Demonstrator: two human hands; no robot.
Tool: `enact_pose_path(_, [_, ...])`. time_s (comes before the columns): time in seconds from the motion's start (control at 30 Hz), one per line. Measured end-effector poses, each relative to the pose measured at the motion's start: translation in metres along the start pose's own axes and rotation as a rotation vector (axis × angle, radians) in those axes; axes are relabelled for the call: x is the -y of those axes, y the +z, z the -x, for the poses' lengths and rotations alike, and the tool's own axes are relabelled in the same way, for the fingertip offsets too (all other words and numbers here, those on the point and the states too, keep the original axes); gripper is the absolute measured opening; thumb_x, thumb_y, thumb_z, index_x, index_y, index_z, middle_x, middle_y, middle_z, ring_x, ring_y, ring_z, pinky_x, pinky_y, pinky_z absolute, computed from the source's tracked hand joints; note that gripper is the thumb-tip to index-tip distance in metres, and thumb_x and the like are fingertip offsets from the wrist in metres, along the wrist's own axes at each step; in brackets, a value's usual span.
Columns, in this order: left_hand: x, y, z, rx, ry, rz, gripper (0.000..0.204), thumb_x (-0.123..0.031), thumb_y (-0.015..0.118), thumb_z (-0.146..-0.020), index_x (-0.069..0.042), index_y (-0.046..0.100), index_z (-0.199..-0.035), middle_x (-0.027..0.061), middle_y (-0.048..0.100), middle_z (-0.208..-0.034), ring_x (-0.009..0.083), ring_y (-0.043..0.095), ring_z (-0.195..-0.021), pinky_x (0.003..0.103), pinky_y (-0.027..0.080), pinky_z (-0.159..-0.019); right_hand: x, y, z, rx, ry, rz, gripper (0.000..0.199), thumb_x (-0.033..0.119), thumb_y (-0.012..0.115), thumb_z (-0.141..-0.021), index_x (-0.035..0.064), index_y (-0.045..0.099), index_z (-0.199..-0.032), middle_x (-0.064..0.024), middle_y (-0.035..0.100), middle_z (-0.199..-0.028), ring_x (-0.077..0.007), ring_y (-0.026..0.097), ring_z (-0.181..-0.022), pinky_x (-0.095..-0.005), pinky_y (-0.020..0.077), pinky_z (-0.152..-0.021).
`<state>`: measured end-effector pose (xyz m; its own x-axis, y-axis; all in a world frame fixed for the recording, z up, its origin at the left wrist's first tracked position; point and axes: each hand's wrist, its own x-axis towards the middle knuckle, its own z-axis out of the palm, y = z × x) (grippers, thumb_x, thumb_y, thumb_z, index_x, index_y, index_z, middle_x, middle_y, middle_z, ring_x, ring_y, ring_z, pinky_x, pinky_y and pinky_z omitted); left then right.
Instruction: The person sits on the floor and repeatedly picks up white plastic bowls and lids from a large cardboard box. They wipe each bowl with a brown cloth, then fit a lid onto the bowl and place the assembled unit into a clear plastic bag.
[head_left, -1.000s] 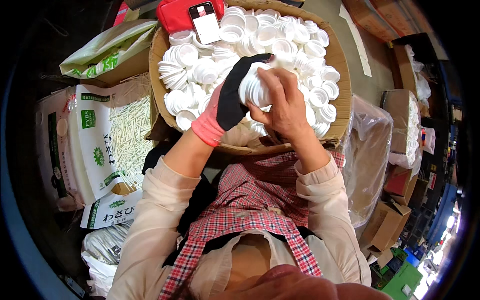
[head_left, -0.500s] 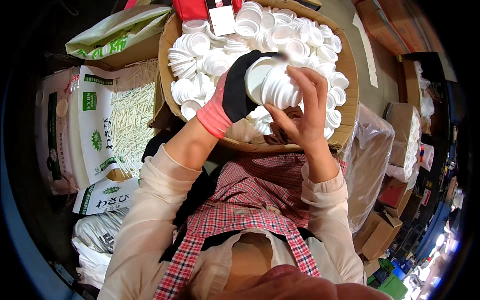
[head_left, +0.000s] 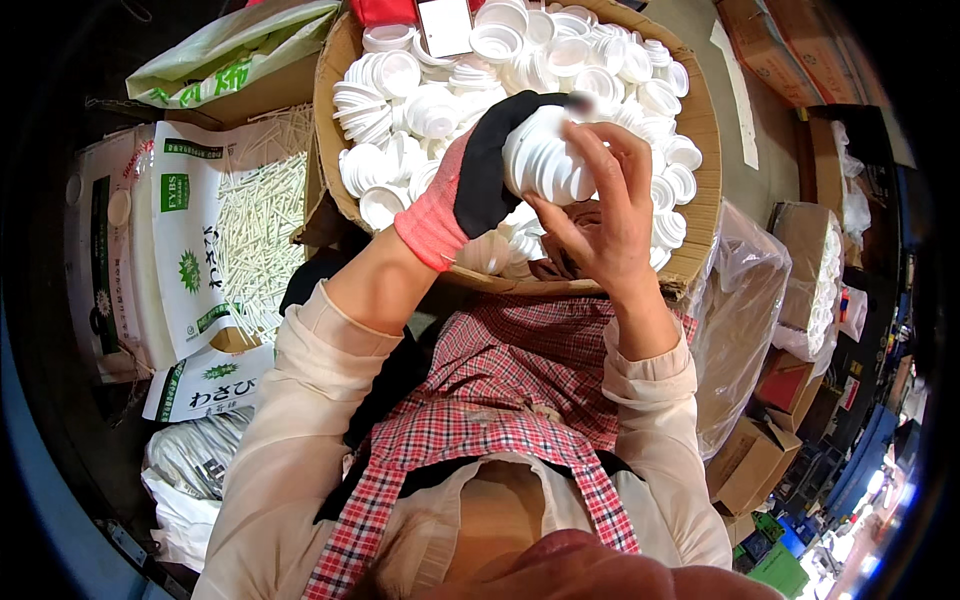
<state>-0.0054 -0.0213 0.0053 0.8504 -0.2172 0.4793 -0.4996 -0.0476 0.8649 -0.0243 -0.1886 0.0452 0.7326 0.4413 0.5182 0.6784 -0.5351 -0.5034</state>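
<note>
left hand (head_left: 487, 180), gloved, closed round stack of white cups (head_left: 548, 158) | right hand (head_left: 598, 215) fingers steadying it | cardboard box (head_left: 700, 120) heaped with loose cups, probably most unstacked

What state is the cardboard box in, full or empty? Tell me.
Full. The cardboard box is heaped with white plastic cups up to its rim; both hands hold a nested stack above it.

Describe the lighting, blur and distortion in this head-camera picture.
Head view: even bright light on the white cups in the cardboard box; fisheye bending curves the box rim and darkens the corners; a small blurred patch sits above the stack of cups held by the gloved left hand and bare right hand.
</note>
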Motion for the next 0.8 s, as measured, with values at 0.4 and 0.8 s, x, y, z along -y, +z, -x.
enact_pose_path(0.4, [-0.021, 0.002, -0.005, 0.020, -0.377, 0.707, 0.051, -0.016, 0.067, -0.085, -0.005, 0.051, -0.132, 0.0029, 0.058, -0.121, 0.0096, 0.054, -0.105, 0.025, 0.045, -0.091, -0.005, -0.009, -0.006, -0.054, 0.067, -0.151, 0.057, 0.021, 0.075, -0.073, 0.0048, 0.055, -0.123, -0.0105, 0.047, -0.118, -0.0211, 0.054, -0.091, -0.0320, 0.0452, -0.079])
enact_pose_path(0.8, [-0.017, 0.033, 0.003, 0.038, -0.396, 0.733, 0.057, -0.013, 0.065, -0.084, 0.000, 0.045, -0.136, 0.0092, 0.053, -0.132, 0.0160, 0.050, -0.118, 0.029, 0.037, -0.101, -0.021, 0.008, -0.005, -0.251, 0.768, -0.637, 0.059, 0.047, 0.037, -0.101, -0.0043, 0.064, -0.091, -0.0049, 0.063, -0.083, -0.0085, 0.052, -0.077, -0.0248, 0.0402, -0.065])
